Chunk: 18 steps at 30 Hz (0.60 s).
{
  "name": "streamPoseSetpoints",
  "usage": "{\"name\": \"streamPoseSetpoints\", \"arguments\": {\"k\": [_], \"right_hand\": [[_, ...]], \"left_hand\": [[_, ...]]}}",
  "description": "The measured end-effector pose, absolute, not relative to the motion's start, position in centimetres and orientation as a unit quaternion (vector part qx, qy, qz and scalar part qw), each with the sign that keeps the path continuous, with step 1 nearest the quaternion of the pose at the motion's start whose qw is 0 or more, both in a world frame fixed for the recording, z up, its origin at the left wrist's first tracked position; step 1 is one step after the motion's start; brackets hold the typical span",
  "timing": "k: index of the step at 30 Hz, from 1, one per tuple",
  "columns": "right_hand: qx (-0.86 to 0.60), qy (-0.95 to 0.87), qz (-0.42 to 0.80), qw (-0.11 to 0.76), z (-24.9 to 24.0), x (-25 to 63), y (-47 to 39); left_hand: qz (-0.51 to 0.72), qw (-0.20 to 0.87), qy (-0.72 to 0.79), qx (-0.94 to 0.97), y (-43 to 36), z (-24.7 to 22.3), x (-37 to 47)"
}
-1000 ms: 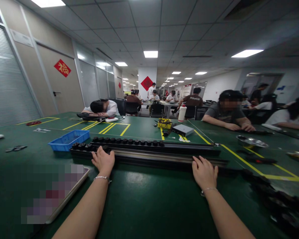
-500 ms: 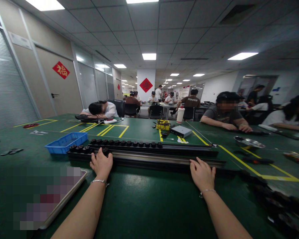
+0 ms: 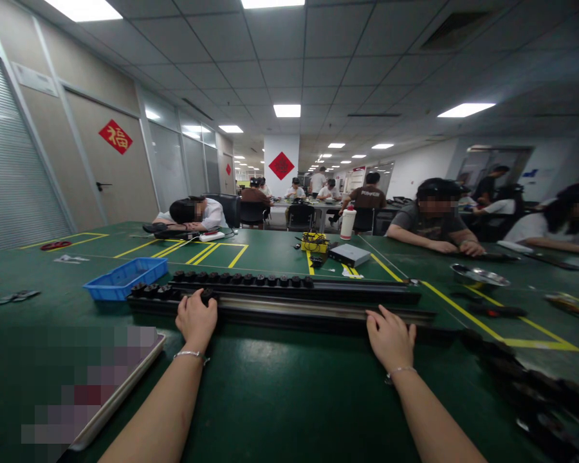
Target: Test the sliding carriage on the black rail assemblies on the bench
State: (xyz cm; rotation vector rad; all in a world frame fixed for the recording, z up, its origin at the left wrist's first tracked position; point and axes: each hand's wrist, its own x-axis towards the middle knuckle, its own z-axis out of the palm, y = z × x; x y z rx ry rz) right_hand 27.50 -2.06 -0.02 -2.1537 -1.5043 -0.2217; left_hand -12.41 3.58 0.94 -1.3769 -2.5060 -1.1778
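1. Head view, my left hand (image 3: 196, 318): it lies palm down on the near long rail (image 3: 289, 308), close to the rail's left end. The fingers curl over a small black round part (image 3: 206, 295) seated on that rail; whether this grip is pinching the part or only resting on it I cannot tell.
2. Head view, my right hand (image 3: 390, 336): it lies flat on the same rail towards its right end, fingers spread and laid over the rail's near edge, the grip apart and clamped on nothing.
3. The rail is dark with a pale metal strip along it and lies crosswise on the green surface (image 3: 280, 392) in front of me, reaching from one hand to the other.
4. Just behind it, parallel, lies a second black rail (image 3: 367, 289) carrying a row of black round parts (image 3: 244, 279) along its left half.
5. A blue tray (image 3: 125, 278) sits just beside the rails' left ends.
6. A flat metal-edged tray (image 3: 120, 392) lies near my left forearm.
7. A heap of black parts (image 3: 535, 392) lies at the right, near my right arm.
8. Other people sit at the far side of the surface, well apart from my hands.
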Motion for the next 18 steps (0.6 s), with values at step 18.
{"name": "streamPoseSetpoints", "arguments": {"k": [18], "right_hand": [[-0.796,-0.554,-0.065,0.235,0.18,27.68,-2.02]], "left_hand": [[-0.371,0.013,-0.804,-0.465,3.71,1.08,-12.5]]}}
